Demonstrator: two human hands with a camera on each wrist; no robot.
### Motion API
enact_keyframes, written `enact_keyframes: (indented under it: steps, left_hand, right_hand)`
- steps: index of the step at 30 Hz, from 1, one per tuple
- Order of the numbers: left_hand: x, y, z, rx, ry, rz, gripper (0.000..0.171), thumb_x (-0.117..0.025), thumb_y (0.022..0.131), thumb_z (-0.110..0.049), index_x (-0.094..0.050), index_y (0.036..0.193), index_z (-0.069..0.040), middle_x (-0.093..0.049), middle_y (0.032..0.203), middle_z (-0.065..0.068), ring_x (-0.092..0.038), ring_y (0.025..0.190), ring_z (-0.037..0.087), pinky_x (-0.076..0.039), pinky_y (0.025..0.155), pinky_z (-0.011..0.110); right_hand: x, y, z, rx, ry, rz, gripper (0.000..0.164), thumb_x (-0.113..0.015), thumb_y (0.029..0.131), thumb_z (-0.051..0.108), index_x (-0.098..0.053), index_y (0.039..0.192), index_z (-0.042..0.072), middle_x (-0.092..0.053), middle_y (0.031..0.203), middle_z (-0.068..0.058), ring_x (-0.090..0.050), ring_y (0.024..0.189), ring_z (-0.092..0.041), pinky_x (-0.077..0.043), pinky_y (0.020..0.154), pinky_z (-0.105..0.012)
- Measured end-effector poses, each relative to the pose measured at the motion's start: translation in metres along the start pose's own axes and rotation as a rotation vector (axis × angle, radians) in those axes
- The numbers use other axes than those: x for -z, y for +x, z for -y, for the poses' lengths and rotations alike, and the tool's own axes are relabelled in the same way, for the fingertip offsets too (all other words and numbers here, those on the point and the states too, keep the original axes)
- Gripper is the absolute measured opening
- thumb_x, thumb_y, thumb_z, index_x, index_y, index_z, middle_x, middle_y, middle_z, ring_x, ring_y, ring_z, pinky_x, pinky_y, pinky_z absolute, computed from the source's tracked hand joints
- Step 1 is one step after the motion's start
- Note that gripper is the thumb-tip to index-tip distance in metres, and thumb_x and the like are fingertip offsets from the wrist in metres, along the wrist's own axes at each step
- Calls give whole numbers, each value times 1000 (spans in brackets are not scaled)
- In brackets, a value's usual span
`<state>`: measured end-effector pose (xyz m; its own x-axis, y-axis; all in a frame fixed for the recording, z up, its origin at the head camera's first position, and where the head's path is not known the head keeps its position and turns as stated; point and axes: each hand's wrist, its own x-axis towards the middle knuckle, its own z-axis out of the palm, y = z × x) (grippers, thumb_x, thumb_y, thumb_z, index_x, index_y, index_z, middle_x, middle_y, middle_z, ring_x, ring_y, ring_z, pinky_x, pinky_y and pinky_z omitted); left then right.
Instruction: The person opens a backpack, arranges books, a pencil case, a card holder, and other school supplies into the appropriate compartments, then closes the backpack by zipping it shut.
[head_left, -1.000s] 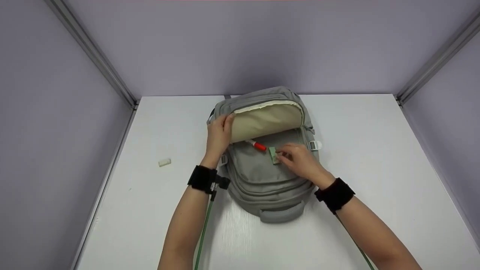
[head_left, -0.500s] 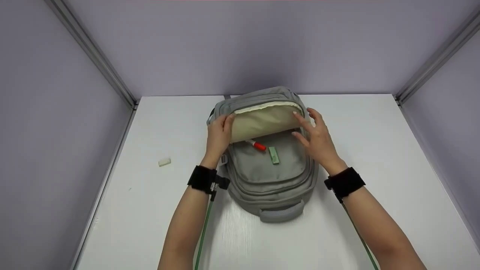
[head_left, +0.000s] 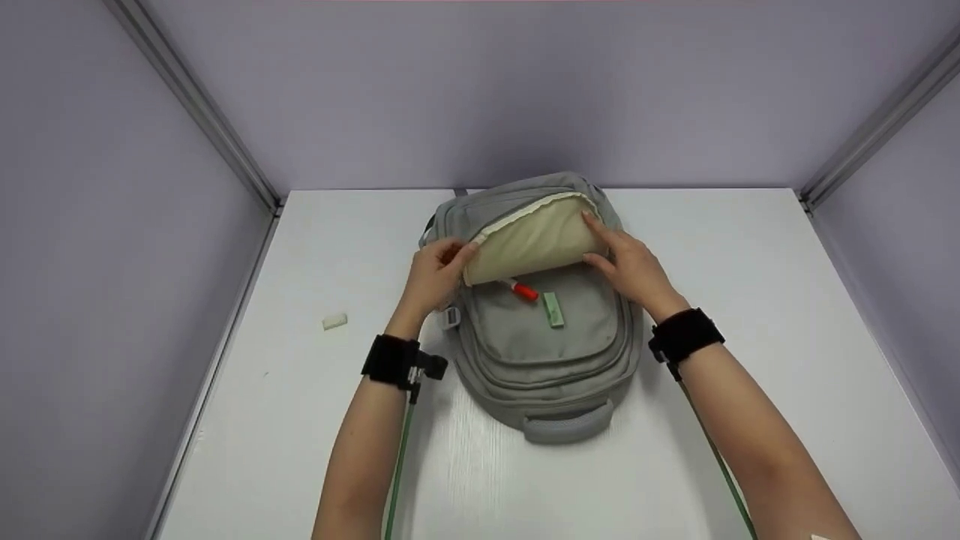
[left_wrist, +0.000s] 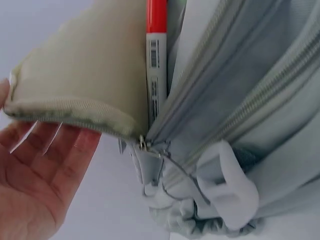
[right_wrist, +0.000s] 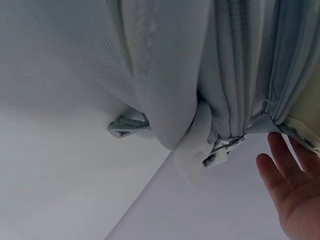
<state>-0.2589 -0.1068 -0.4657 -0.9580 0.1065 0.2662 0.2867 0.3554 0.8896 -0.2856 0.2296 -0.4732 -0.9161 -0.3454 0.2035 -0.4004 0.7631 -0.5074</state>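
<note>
A grey backpack [head_left: 551, 345] lies on the table with its front pocket flap [head_left: 536, 240] folded up, beige lining showing. My left hand [head_left: 435, 274] holds the flap's left edge, thumb on the lining and fingers behind, as the left wrist view also shows. At the flap's right side my right hand [head_left: 630, 266] touches the lining with its fingers fairly straight; in the right wrist view its fingers [right_wrist: 287, 165] reach to the flap's edge. A red-capped white marker [left_wrist: 156, 65] lies in the fold under the flap. Beside it rests a small green block [head_left: 553, 310].
A small pale block [head_left: 334, 322] lies on the white table [head_left: 270, 435] left of the backpack. Pale partition walls [head_left: 480, 90] enclose the table at the back and both sides. A white buckle [left_wrist: 227, 185] hangs at the backpack's side.
My right hand has left the green block and moved up to the flap's right side. The left hand has shifted slightly down, and the flap's top edge now slants down toward it.
</note>
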Motion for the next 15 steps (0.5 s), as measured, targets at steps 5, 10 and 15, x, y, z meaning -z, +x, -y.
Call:
enact_keyframes:
  steps: [5, 10, 15]
  left_hand:
    - [10, -5, 15, 16, -55, 2, 32, -61, 99, -31, -70, 111, -3, -70, 95, 6, -66, 83, 23, -53, 72, 33]
    - [17, -9, 40, 65, 56, -99, 31, -56, 102, -23, -63, 122, -1, -65, 104, 11, -65, 87, 27, -53, 75, 36]
    - [28, -18, 65, 215, 349, -237, 24, -59, 98, -16, -64, 117, -3, -61, 105, 18, -59, 94, 32, -46, 83, 47]
  right_hand:
    - [-1, 5, -7, -40, -6, 55, 68, -59, 98, 38, -25, 156, 32, -42, 149, -19, -44, 129, -41, -35, 103, -57]
    - [-4, 7, -10, -67, 9, 71, 68, -57, 97, 43, -26, 156, 30, -48, 142, -22, -49, 124, -40, -39, 98, -57]
    - [-5, 7, -12, -72, 34, 78, 69, -58, 97, 43, -26, 156, 29, -50, 140, -22, -52, 120, -38, -40, 96, -55]
